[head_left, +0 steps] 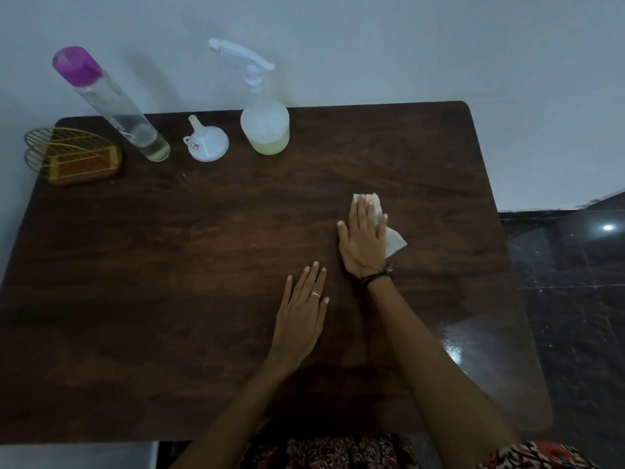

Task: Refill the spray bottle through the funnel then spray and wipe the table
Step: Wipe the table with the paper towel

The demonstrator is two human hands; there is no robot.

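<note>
Reading from the left, we find a yellow wire rack [69, 155] at the far corner of the dark wood-grain table [169, 282]. Beside it stands a tall clear bottle [115, 110] with a purple cap, holding a shallow layer of pale yellow liquid. Next comes the white plastic funnel [207, 141], resting mouth-down with its spout up, then the translucent spray bottle [264, 125], upright with a white trigger head and yellow-green liquid in its bottom part. Nearer us, the left hand [301, 319] lies flat on the tabletop, fingers straight and slightly spread, a ring on one finger. Just right of it, the right hand [363, 236] presses palm-down, fingers extended together, on a white cloth or tissue [394, 240] whose crumpled edges show beyond the fingertips and the outer side of the hand. A dark band circles that wrist. Glossy black floor tiles [575, 299] lie beyond the table's right edge.
</note>
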